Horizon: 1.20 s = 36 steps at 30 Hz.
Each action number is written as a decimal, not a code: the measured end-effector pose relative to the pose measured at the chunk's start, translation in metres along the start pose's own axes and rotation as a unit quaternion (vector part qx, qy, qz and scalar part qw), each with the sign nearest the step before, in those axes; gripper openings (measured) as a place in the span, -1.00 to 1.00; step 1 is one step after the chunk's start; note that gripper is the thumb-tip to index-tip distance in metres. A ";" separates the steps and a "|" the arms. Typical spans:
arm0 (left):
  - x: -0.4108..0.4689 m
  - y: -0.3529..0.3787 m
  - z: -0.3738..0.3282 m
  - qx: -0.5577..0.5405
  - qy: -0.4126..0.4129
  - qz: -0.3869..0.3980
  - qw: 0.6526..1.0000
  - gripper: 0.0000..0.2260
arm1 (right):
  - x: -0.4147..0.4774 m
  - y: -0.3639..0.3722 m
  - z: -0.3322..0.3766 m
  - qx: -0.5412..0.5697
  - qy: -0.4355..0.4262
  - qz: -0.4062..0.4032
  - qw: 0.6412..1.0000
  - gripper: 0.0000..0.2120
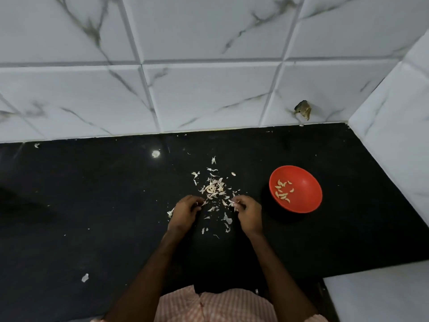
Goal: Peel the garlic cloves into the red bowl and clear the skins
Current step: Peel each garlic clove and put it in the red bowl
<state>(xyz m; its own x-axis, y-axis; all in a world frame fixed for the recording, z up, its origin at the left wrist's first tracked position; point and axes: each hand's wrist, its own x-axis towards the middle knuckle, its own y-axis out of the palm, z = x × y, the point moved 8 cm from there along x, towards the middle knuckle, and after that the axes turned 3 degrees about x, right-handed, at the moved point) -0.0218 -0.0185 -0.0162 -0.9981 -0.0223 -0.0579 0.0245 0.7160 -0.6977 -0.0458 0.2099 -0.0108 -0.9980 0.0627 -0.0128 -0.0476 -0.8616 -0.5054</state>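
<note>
White garlic skins point(214, 190) are pinched at the curled fingertips of the right hand point(248, 214), seemingly gathered for clearing; the left hand point(185, 211) curls opposite, and whether it holds anything I cannot tell. More lie scattered between them on the black countertop point(92, 205). The peeled cloves point(282, 191) rest in the red bowl point(306, 182), parked just right within reach
</note>
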 end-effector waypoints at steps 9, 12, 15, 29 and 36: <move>-0.012 0.005 0.019 0.082 0.070 0.045 0.993 -0.80 | -0.023 0.057 0.014 -0.271 -0.095 0.125 0.950 -0.68; -0.013 -0.001 0.024 0.035 0.034 0.037 0.998 -0.90 | -0.022 0.034 0.014 -0.137 -0.020 0.026 0.990 -0.88; -0.010 -0.016 0.033 -0.063 -0.038 -0.024 0.997 -0.88 | -0.020 0.023 0.015 -0.005 0.050 -0.017 0.999 -0.93; 0.005 -0.043 0.032 -0.235 -0.119 -0.135 0.955 -0.88 | -0.009 0.031 0.008 -0.007 0.055 0.117 0.992 -0.70; 0.012 -0.052 0.025 -0.211 -0.135 -0.184 0.950 -0.95 | 0.004 0.023 0.025 -0.109 -0.072 0.056 0.990 -0.91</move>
<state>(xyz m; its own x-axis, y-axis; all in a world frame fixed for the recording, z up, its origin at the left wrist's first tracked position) -0.0332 -0.0739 0.0015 -0.8822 -0.4628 -0.0866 -0.4054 0.8402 -0.3601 -0.0524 0.1775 -0.0013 -0.9930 -0.1128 0.0354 0.0584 -0.7284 -0.6827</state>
